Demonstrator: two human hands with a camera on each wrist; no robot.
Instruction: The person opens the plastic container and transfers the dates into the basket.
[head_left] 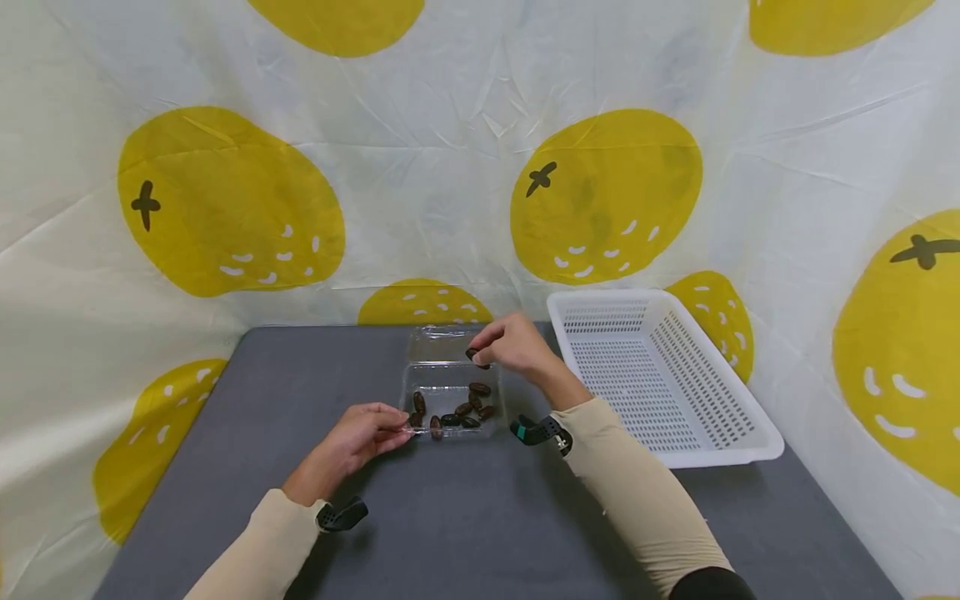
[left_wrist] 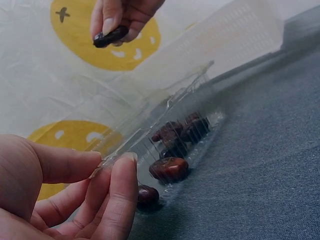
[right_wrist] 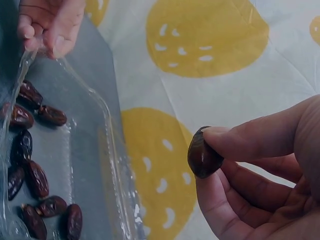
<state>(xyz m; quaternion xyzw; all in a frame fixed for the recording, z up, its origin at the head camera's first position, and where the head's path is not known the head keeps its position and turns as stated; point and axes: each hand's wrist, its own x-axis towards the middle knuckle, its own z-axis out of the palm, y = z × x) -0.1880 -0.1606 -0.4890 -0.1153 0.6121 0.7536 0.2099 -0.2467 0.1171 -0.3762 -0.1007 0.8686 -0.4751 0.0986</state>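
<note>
A clear plastic clamshell box [head_left: 450, 377] sits on the table with its lid tipped back. Several brown dates [head_left: 465, 409] lie scattered on its floor; the right wrist view shows their wrinkled, glossy skins [right_wrist: 36, 178]. My left hand [head_left: 367, 435] pinches the box's near left corner between thumb and fingers, as the left wrist view [left_wrist: 100, 185] confirms. Above the box, toward its lid, my right hand [head_left: 517, 346] holds one dark date [right_wrist: 204, 154] between thumb and fingertips, apart from the box.
To the right of the box stands a white perforated plastic basket [head_left: 765, 446], with nothing seen inside. A grey cloth-like surface covers the table [head_left: 465, 517]. Behind it hangs a white curtain [head_left: 442, 208] printed with yellow fruit.
</note>
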